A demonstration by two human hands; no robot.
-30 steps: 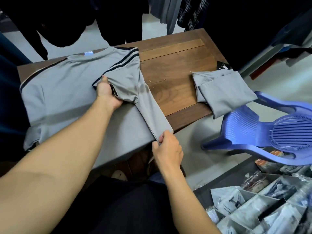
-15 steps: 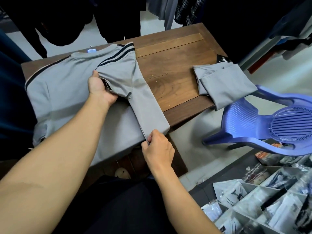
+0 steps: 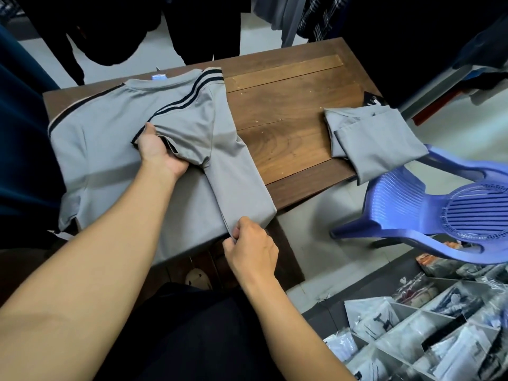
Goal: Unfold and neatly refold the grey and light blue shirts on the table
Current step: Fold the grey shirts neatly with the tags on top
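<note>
Drawn a little further in over the body of the grey shirt [image 3: 110, 149] since one second ago: folded side panel [image 3: 242, 188], with both hands keeping the same hold as before.

Spread flat on the wooden table [image 3: 288, 119], collar at the far edge, dark stripes along both shoulders, lower hem hanging slightly over the near edge. Right side already turned inward, lying as a long strip on top of the body.

Left hand [image 3: 158, 152] on the middle of the shirt, closed around the cuff of the short sleeve [image 3: 187, 138]. Thumb visible on the far side of the cuff, fingers tucked under the fabric and mostly hidden, so probably curled, though not fully sure. Sleeve bunched a little at this place.

Right hand [image 3: 251, 250] at the near edge of the table, pinching the hem corner of the folded panel between thumb and forefinger. Other fingers curled into the palm, touching nothing else. Fabric stretched straight between the two hands.

Well apart, at the right edge of the table: second folded shirt [image 3: 376, 138], pale grey-blue, one corner sticking out over the edge. Just beside it, a blue plastic chair [image 3: 412, 210], tilted. Below right, packed items in a divided box [image 3: 439, 339]. Dark hanging clothes [image 3: 192, 23] behind the table.
</note>
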